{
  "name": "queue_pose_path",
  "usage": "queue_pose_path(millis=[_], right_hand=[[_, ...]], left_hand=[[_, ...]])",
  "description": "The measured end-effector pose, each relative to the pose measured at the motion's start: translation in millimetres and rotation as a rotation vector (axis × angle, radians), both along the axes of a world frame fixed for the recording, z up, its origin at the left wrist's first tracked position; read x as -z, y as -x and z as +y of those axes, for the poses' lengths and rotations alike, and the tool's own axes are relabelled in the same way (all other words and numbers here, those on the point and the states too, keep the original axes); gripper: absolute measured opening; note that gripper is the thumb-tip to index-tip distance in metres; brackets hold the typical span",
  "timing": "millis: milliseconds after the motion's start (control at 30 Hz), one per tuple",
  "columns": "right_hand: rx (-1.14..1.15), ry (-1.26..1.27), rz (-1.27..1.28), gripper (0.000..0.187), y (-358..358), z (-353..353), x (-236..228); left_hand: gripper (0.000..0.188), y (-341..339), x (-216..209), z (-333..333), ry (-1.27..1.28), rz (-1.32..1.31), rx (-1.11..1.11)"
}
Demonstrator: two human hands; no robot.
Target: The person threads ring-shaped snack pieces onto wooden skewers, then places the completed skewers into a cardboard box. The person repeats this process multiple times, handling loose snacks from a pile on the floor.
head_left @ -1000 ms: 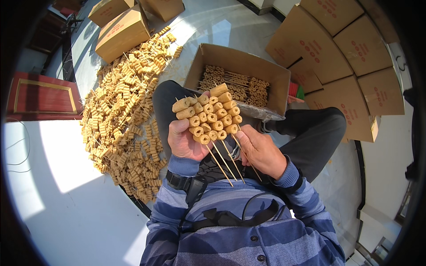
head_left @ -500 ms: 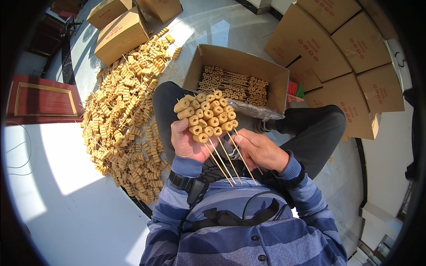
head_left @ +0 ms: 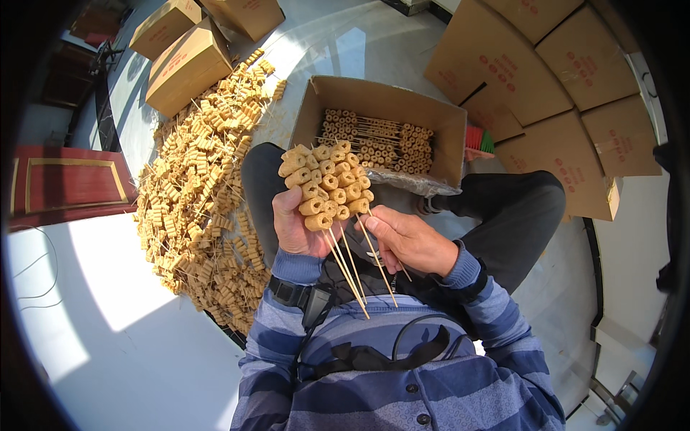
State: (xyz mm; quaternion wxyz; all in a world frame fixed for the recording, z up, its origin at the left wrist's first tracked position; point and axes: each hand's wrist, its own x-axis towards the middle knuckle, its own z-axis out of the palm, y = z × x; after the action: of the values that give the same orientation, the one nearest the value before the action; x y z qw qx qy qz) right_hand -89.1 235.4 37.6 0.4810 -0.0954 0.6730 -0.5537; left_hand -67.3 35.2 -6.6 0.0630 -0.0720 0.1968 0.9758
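Observation:
Several skewers of ring-shaped golden food rolls (head_left: 328, 183) are bunched together above my lap, their bare sticks pointing back toward me. My left hand (head_left: 298, 226) is closed round the left side and underside of the bunch, thumb against the rolls. At the bunch's lower right, my right hand (head_left: 413, 239) pinches the sticks between thumb and fingers. Beyond my hands stands an open cardboard box (head_left: 449, 133), with skewers of the same kind (head_left: 377, 140) packed in rows inside. A clear plastic liner (head_left: 411, 181) hangs over its near edge.
A large heap of loose skewers (head_left: 205, 194) covers the floor on my left. Cardboard boxes (head_left: 188, 68) stand behind it, and more boxes (head_left: 553, 108) are stacked at the right. A red and green brush (head_left: 479, 141) lies beside the open box. My bent legs (head_left: 503, 215) flank the work.
The bunch has tilted and shifted slightly left and down with both hands, and its sticks now converge more. The right hand stays at the lower right of the bunch.

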Motion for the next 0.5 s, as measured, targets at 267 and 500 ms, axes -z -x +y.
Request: queue_pose_path(millis=[267, 500], right_hand=[[0.089, -0.012, -0.029, 0.044, 2.9, 18.6, 9.8], [0.198, 0.018, -0.019, 0.038, 18.2, 58.6, 22.6]], left_hand=[[0.073, 23.9, -12.9, -10.7, 0.264, -0.025, -0.124], [0.09, 106.5, -60.8, -42.0, 1.168, 0.271, 0.266]])
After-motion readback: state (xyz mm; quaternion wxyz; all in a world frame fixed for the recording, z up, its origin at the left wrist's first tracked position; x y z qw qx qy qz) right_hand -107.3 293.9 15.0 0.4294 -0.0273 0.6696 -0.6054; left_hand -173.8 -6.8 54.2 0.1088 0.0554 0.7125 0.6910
